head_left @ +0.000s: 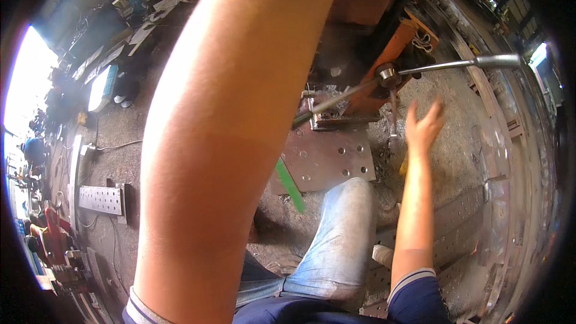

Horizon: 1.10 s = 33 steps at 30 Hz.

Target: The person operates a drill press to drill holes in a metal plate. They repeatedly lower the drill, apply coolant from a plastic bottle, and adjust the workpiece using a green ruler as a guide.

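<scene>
My left forearm fills the middle of the view and runs out at the top edge; its hand is out of the picture. My right hand is open, fingers apart and slightly blurred, with nothing in it. It hovers just below a long metal lever, apart from it. The lever extends from a round metal hub on an orange and dark machine; a second lever slants down left from the hub. Below lies a flat steel plate with several drilled holes, partly hidden by my left forearm.
A green strip lies at the plate's near edge, by my jeans-clad knee. On the left floor stands a perforated metal bar, with cables nearby. Long steel beams run along the right side.
</scene>
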Available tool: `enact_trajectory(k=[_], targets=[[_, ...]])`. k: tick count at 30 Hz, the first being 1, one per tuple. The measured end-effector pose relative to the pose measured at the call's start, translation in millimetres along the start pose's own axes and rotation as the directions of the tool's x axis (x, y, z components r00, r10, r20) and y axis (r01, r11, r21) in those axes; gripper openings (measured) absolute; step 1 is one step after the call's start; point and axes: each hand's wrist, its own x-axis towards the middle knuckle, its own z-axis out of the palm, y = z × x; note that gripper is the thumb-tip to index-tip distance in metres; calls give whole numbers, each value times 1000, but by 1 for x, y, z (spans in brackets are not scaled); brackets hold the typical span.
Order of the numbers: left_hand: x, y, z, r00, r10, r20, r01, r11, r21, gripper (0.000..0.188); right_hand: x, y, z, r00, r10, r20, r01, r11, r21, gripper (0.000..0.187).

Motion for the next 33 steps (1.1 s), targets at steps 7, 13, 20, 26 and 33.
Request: enact_trajectory(k=[7,13,20,26,33], targets=[[-14,-5,2,998,36,48,-30,993,-114,64,59,88,-57,789,168,591,-82,982,-170,78],[-25,-8,1,998,-22,57,33,977,-212,58,159,25,-129,805,29,593,256,884,-391,87],[-26,-19,-2,998,-9,69,27,964,-265,59,180,-46,-170,855,-48,516,348,791,-504,87],[-23,-24,3,996,-16,90,40,963,-267,62,179,-53,-181,850,-166,500,439,748,-498,85],[-28,-8,12,998,-52,34,58,982,-178,63,199,-22,-166,812,-131,569,430,793,-431,84]])
